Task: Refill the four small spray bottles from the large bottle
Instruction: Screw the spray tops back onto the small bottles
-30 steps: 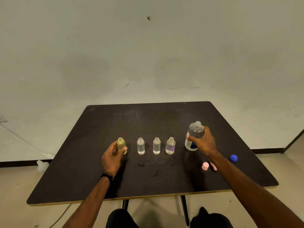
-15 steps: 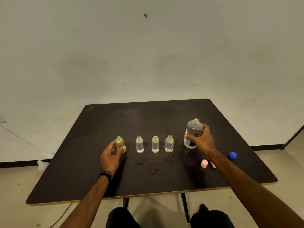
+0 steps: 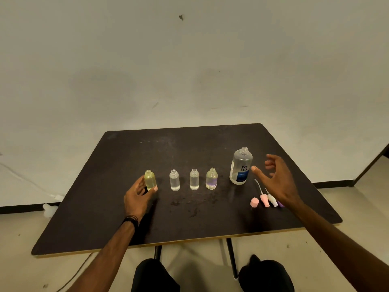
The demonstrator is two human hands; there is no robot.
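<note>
Nearest, the person's knees show under the near edge of the dark table (image 3: 88,218), and both forearms reach over that edge. A black band sits on the left wrist.

The left hand (image 3: 136,197) lies on the left part of the table. Its grip is curled round the yellowish small bottle (image 3: 150,180), the thumb in front near the base and the fingers behind; the bottle stands upright and uncapped, its neck clear above the hand.

On the near right lie the spray tops: an upright pink cap (image 3: 254,202), then a pink spray head (image 3: 264,199) and a white spray head (image 3: 272,200) with thin tubes pointing away, and a purple piece (image 3: 281,204) partly hidden by the right wrist.

The right hand (image 3: 275,180) hovers above them, its grip apart, thumb and fingers spread and holding nothing. The thumb tip points at the large bottle (image 3: 241,166) and is just beside it; whether it touches cannot be told.

Further back, in a row to the right of the held bottle, stand two clear small bottles (image 3: 174,180) (image 3: 194,179) and a small bottle with a purple tint at the bottom (image 3: 211,179), all uncapped and apart from each other. The large bottle stands upright at the right end, uncapped, with a blue and white label, left of the right hand.
</note>
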